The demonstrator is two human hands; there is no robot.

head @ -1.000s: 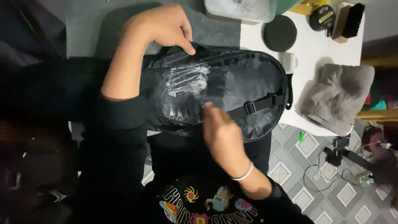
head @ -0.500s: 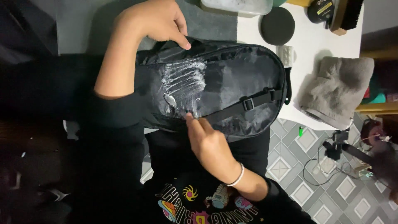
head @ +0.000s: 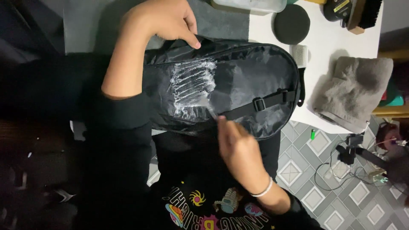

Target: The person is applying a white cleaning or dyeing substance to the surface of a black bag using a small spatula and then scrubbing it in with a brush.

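A black shiny backpack (head: 251,81) lies across my lap and the edge of a white table (head: 328,42). A patch of white foam (head: 189,87) is smeared in streaks on its fabric. My left hand (head: 164,19) presses the bag's far edge with fingertips and thumb. My right hand (head: 238,149), with a white bracelet at the wrist, grips a thin brush-like tool (head: 209,110) whose tip touches the lower right edge of the foam. A black strap with a buckle (head: 257,103) crosses the bag to the right of the tool.
On the table lie a crumpled grey towel (head: 353,91), a round black pad (head: 292,23), a small white scrub brush (head: 300,55), a clear container (head: 251,5) and a wooden brush (head: 362,15). Below right is tiled floor (head: 315,170) with cables and a small stand (head: 351,151).
My right hand has drawn back toward me and to the left, its tool now at the foam's lower edge. The foam shows more distinct streaks. My left hand stays on the bag's edge.
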